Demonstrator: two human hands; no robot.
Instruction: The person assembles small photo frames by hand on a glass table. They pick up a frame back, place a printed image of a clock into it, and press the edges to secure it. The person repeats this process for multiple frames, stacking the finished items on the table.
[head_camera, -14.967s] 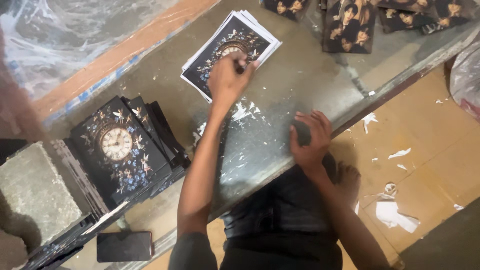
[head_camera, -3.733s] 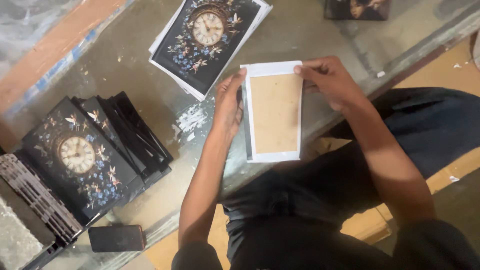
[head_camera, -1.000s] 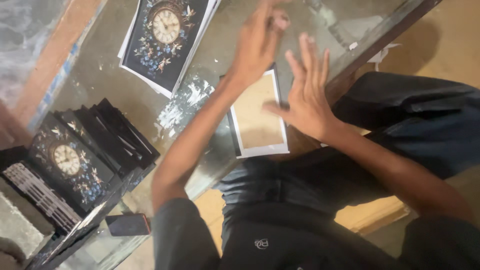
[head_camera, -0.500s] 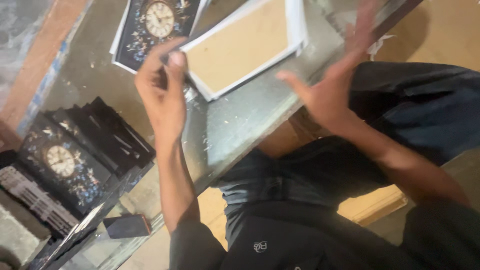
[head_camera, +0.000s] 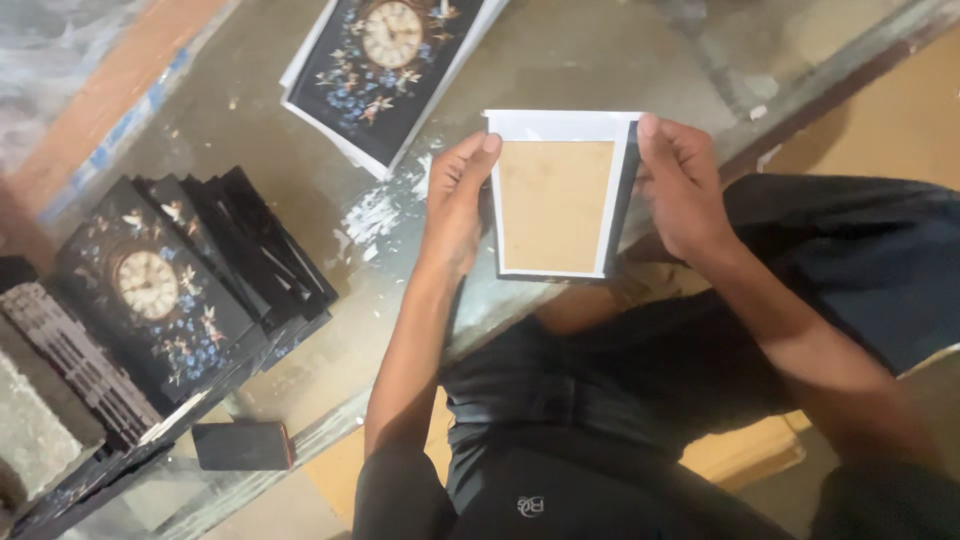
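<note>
I hold a rectangular board (head_camera: 555, 205) face down between both hands, just above the front edge of the grey worktable (head_camera: 600, 60). Its back is brown with white paper folded over the top and side edges. My left hand (head_camera: 455, 205) grips its left edge, thumb on the top corner. My right hand (head_camera: 685, 185) grips its right edge, where a dark printed margin shows.
A stack of printed sheets with a clock and flowers (head_camera: 385, 60) lies at the back of the table. Several finished dark clock boards (head_camera: 170, 280) are stacked at the left. A dark phone-like block (head_camera: 242, 445) rests near the table's front edge. My legs are below.
The board was tilted and lifted toward the back half a second ago with my right hand open and off it. Now it is upright in front of me, both hands gripping its sides.
</note>
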